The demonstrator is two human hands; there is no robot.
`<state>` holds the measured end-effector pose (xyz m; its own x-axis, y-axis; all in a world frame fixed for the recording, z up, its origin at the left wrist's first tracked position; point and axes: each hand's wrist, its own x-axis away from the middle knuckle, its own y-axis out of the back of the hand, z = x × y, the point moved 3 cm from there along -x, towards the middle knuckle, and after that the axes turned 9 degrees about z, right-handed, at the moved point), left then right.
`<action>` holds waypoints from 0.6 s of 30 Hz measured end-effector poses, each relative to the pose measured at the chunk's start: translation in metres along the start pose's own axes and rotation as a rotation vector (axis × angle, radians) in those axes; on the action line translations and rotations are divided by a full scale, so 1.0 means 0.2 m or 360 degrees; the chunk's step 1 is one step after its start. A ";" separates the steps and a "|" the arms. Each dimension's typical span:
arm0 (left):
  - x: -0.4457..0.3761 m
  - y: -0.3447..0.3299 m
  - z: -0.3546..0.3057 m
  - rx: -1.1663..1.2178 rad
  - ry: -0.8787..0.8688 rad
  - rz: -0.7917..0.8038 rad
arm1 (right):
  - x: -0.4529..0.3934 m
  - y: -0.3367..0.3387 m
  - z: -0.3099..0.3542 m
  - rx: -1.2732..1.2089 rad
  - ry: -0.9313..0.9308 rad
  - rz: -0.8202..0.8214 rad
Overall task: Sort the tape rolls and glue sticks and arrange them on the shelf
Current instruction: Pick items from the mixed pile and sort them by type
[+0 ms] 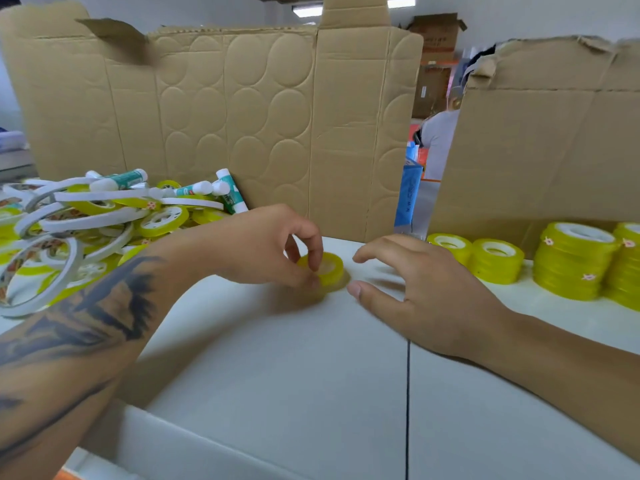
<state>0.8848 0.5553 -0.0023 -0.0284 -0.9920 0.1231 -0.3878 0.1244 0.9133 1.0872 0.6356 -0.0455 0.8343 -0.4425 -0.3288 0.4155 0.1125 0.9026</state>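
Here my left hand [273,247] pinches a small glossy yellow tape roll [329,270] on the smooth white surface [294,375]; my right hand [422,292] hovers beside it, fingers loosely spread.

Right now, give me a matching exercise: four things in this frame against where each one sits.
Things:
1. left hand
2. right hand
3. glue sticks
4. stacked yellow tape rolls

Places:
A. far right of the shelf
B. on top of the mixed pile at left
C. holding a yellow tape roll
D. open, beside that roll

Pairs: 1-C, 2-D, 3-B, 4-A
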 end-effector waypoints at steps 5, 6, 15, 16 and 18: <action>0.01 -0.01 -0.06 0.0239 -0.0285 -0.0091 | -0.01 -0.01 0.00 -0.0055 0.0095 -0.0105; 0.00 -0.01 -0.06 0.0272 -0.0336 -0.0110 | -0.01 -0.01 -0.01 -0.0087 0.0125 -0.0125; -0.03 -0.05 -0.11 0.0361 -0.0496 -0.0372 | 0.02 0.10 -0.01 -0.0114 0.0126 -0.0223; -0.04 -0.07 -0.11 0.0352 -0.0464 -0.0379 | 0.04 0.14 -0.02 -0.0115 0.0070 -0.0221; -0.05 -0.12 -0.14 0.0275 -0.0383 -0.0308 | 0.08 0.22 -0.07 -0.0024 -0.0057 -0.0199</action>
<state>0.9196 0.5630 -0.0151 -0.1473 -0.9761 -0.1597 -0.5567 -0.0517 0.8291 1.1239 0.6465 -0.0151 0.7625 -0.4853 -0.4279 0.5207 0.0677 0.8510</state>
